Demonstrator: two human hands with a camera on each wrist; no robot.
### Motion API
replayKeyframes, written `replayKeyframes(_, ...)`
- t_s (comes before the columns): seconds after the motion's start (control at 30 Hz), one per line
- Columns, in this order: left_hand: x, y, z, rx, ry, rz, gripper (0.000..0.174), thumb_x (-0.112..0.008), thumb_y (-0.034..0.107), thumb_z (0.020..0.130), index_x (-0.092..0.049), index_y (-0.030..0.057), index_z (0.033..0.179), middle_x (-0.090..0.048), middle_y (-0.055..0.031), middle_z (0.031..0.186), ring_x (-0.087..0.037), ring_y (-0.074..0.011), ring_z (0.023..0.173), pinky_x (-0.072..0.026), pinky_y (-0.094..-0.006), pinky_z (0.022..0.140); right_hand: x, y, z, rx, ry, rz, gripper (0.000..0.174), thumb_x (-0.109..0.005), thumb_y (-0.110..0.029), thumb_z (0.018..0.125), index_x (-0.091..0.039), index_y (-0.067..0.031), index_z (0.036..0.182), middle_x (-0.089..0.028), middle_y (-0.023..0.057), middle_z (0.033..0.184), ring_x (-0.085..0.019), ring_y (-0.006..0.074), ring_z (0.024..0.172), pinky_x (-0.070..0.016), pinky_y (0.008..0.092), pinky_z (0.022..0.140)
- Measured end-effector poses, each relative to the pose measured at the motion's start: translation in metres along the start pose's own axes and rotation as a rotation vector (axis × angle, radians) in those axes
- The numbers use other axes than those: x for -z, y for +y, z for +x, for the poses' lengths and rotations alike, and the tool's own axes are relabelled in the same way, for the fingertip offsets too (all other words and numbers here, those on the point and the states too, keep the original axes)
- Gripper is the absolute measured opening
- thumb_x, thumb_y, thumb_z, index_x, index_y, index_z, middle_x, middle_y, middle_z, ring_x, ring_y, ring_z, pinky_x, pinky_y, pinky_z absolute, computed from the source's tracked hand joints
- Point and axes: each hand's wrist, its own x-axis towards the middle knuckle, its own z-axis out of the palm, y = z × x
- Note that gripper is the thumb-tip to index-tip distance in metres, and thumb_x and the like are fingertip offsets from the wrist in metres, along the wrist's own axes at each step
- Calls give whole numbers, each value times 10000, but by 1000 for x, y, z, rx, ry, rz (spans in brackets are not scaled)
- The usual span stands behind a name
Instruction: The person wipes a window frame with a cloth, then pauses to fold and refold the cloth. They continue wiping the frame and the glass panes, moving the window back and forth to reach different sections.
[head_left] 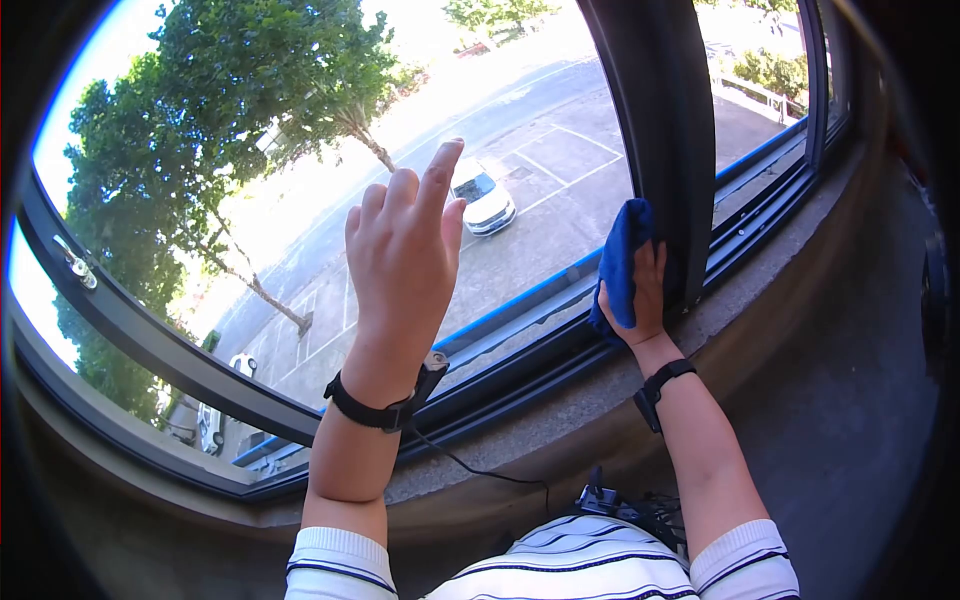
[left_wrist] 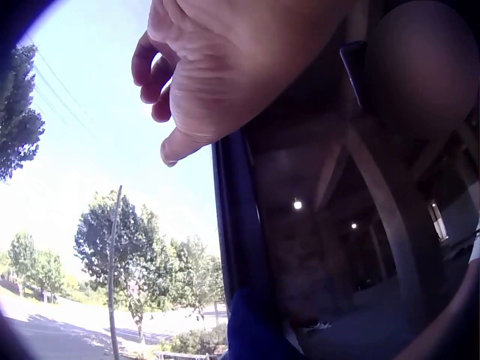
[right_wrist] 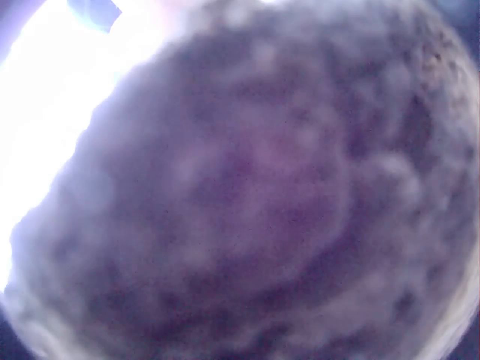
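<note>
My left hand [head_left: 405, 240] is raised in front of the window, index finger stretched out and the other fingers loosely bent, holding nothing. The left wrist view shows its palm side [left_wrist: 217, 67] and bent fingers. Lower right in the head view, my right hand [head_left: 648, 300] holds a folded blue cloth [head_left: 622, 265] against the dark upright window frame [head_left: 672, 130], the cloth lying between thumb and fingers. Only a blurred, rough grey surface [right_wrist: 225, 187] fills most of the right wrist view; hand and cloth cannot be made out there.
A stone sill [head_left: 560, 400] runs below the dark window track [head_left: 500, 385]. A window handle [head_left: 75, 265] sits at the left. A black cable [head_left: 480, 470] hangs near the left wrist. Outside are trees [head_left: 250, 80] and a parked white car [head_left: 485, 200].
</note>
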Motion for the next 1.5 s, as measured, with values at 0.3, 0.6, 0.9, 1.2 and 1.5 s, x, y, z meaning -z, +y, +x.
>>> replayKeyframes(0.3, 0, -6, 17, 223, 34, -109, 191, -685, 250, 866, -588, 144, 991, -509, 15, 524, -555, -188, 477, -419, -319, 480, -3, 8, -5, 61, 8, -5, 644, -557, -236, 795, -408, 1, 1374, -372, 231, 1430, -317, 396, 1351, -163, 581, 1141)
replayKeyframes(0.6, 8, -2, 46, 209, -75, 49, 266, -649, 343, 887, -563, 93, 863, -597, -59, 540, -617, -237, 518, -460, -338, 516, 2, 2, -1, 20, -6, 17, 615, -570, -230, 787, -441, -14, 1349, -418, 215, 1392, -341, 383, 1340, -176, 585, 1137)
replayKeyframes(0.9, 11, -2, 48, 269, -142, 24, 281, -650, 388, 871, -595, 113, 849, -617, -26, 599, -620, -211, 559, -469, -337, 602, 2, -3, 3, -22, -12, -24, 585, -582, -187, 797, -462, -28, 1348, -421, 179, 1418, -319, 351, 1374, -169, 574, 1144)
replayKeyframes(1.2, 12, -2, 47, 203, -133, 17, 262, -633, 331, 899, -577, 78, 859, -607, -59, 564, -644, -241, 585, -482, -350, 567, 3, -2, 3, -23, -9, -25, 574, -584, -202, 802, -472, -21, 1334, -431, 183, 1404, -323, 355, 1370, -164, 581, 1145)
replayKeyframes(1.5, 12, -1, 46, 265, -157, -24, 279, -667, 366, 866, -595, 102, 809, -614, -40, 599, -627, -225, 589, -471, -360, 614, 3, 0, 1, 9, -14, -30, 578, -582, -210, 791, -471, -8, 1321, -457, 191, 1361, -338, 355, 1357, -167, 577, 1147)
